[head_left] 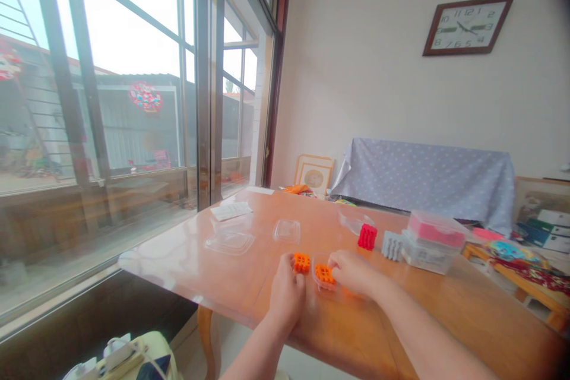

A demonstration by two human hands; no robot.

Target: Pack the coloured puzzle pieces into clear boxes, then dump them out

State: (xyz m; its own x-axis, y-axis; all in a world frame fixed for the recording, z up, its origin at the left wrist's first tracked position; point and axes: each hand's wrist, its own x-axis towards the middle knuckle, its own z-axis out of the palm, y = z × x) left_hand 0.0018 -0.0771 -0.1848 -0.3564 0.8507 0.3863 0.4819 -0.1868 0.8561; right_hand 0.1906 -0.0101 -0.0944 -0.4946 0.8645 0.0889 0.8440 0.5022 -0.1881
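On desk (243,282): left hand (288,290) is pinching orange block (301,262)
Tub (328,287): right hand (352,273) is touching second block (323,274), grip unclear
Left edge (171,236): leaving room

The wall clock (468,25) is marked 10, 11, 12, 1, 2, 4 and 8.

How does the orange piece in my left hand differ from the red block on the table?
The orange piece is in your left hand; the red block stands untouched on the table. The orange piece shows a grid of holes, the red block rows of ridges. The red block is also farther from you. Both are brightly coloured.
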